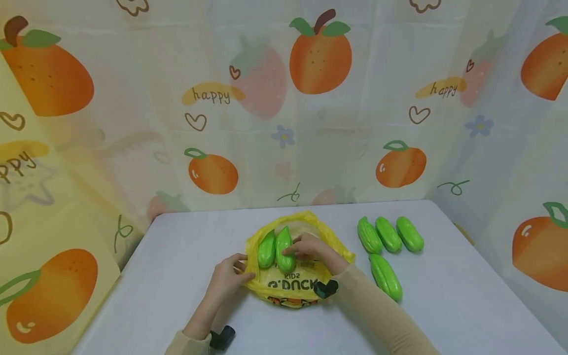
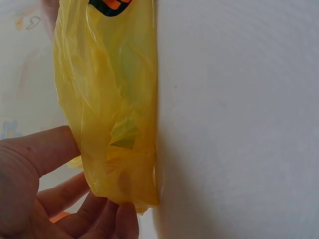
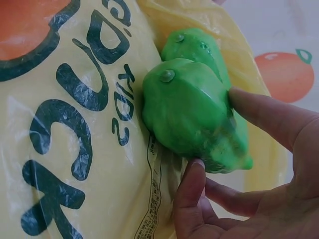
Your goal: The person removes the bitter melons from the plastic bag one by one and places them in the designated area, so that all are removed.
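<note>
A yellow plastic bag [image 1: 306,286] with dark "DUCK" and "KIDS" lettering lies open-mouthed on the table. Inside its mouth lie two glossy green toy gourds, the left gourd [image 1: 266,250] beside the right gourd [image 1: 284,251]. My left hand [image 1: 228,276] grips the bag's left edge; in the left wrist view the thumb is on one face of the yellow film [image 2: 107,124] and the fingers curl at the other. My right hand [image 1: 310,247] reaches over the bag and pinches the nearer green gourd [image 3: 187,104] between thumb and fingertips. Its palm side shows in the right wrist view.
On the table's right side, three more green gourds [image 1: 388,234] lie in a row, with another gourd [image 1: 385,277] nearer me. The white table [image 1: 186,246] ends at a fruit-printed curtain [image 1: 266,167] behind and at both sides.
</note>
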{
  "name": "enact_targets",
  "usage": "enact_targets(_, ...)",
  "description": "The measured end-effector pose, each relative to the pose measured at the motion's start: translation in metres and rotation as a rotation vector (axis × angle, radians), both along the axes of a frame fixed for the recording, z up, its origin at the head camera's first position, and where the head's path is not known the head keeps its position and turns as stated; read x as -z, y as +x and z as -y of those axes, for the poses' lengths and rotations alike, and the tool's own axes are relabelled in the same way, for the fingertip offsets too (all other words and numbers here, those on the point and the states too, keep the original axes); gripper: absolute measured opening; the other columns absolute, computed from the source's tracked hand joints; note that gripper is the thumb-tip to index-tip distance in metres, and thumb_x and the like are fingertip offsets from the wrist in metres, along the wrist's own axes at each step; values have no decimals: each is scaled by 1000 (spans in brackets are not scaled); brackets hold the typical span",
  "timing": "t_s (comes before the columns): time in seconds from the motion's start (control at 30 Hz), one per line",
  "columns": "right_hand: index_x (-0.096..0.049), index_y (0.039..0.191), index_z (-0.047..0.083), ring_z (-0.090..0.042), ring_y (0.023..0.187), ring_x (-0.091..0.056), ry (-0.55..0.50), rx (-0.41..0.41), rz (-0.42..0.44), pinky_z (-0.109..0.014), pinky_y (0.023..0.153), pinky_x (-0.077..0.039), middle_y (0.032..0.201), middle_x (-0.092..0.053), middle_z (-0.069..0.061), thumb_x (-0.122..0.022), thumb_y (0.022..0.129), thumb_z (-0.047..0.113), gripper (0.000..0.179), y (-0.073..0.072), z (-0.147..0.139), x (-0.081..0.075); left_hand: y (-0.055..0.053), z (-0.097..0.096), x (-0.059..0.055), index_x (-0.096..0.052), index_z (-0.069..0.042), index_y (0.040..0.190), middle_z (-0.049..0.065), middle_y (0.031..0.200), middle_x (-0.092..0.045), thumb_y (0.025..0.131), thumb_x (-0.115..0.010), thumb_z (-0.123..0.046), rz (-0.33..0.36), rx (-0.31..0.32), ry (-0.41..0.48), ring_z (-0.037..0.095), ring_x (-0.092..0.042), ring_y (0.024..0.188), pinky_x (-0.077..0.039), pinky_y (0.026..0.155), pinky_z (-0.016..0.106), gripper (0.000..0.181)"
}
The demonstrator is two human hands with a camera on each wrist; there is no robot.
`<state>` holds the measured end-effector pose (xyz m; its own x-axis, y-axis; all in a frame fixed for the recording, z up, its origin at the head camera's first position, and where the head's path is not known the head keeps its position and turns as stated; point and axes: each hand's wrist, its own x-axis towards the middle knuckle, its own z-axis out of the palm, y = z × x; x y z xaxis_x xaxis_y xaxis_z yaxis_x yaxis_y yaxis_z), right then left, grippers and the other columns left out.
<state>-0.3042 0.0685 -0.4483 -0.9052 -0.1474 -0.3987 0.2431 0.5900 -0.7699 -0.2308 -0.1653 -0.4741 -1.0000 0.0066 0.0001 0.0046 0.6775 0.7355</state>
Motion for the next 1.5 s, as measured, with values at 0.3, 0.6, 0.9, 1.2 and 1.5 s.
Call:
enact_targets(0.3,-57,122,-6,-17,82,-60,-18,-40,-17,-28,72,-52,111,-62,-13,-82,72,30,67,3,-4,0,1,-1,-1,-64,-8,115,4,88,-62,73,-80,-19,-5,1,3,18,-57,80,-45,59,27,46)
enact_targets(0.6,-50,127,-9,-21,90,-64,-31,-81,-33,-33,78,-54,113,-61,-17,-81,74,26,71,5,-3,-2,1,-1,-1,-64,-8,115,3,87,-62,73,-80,-19,-7,2,4,18,-56,79,-45,59,27,46)
enact_targets(0.9,-52,126,-8,-21,90,-63,-11,-68,-50,-36,79,-54,110,-62,-16,-82,73,24,69,10,-4,-8,2,-1,-1,-64,-8,115,3,87,-62,73,-80,-18,-6,1,7,18,-57,79,-45,59,27,46)
enact_targets(1.2,-43,131,-9,-24,85,-66,-131,-39,-9,-38,78,-55,112,-57,-18,-80,75,16,72,16,-6,-13,1,-1,0,-64,-8,115,3,86,-62,73,-80,-19,-5,1,14,17,-56,78,-45,59,27,46)
enact_targets(1.5,-42,132,-5,-26,90,-64,-209,-42,8,-43,77,-56,114,-55,-18,-79,76,18,71,21,-12,-21,1,0,0,-64,-9,116,4,88,-62,73,-80,-19,0,-6,10,18,-56,80,-45,59,27,46)
